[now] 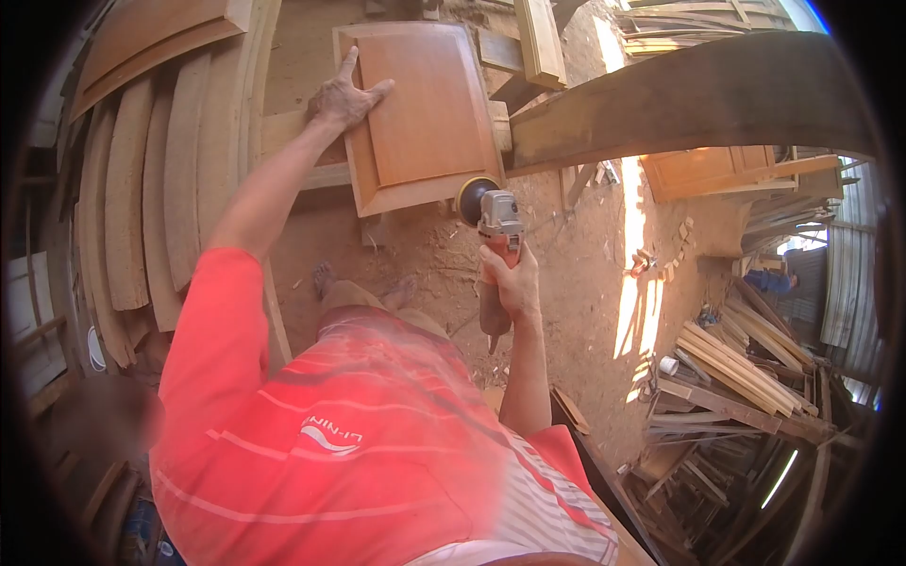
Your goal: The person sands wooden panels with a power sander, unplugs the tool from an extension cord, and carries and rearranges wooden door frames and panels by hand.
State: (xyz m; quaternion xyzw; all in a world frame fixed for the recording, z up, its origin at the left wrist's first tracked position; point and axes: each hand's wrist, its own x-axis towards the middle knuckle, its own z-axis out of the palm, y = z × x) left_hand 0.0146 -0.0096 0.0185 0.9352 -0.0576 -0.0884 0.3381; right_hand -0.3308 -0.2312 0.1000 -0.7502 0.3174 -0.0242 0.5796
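Note:
A wooden panel door (434,113) with a raised centre and bevelled frame lies across wooden supports in front of me. On its left edge rests my left hand (344,99), with a finger and the thumb stretched out and apart. My right hand (514,283) is wrapped round the orange body of an angle grinder (501,219). The grinder's round, yellow-rimmed disc (477,200) is at the panel's lower right corner. Whether the disc touches the wood, or is spinning, I cannot tell.
Long boards (179,170) are stacked on the left, with another panel (156,47) above them. A thick wooden beam (698,99) extends to the right. Another panel door (708,170) lies beyond it. Timber strips (741,363) are piled at right, and shavings litter the dirt floor (576,377).

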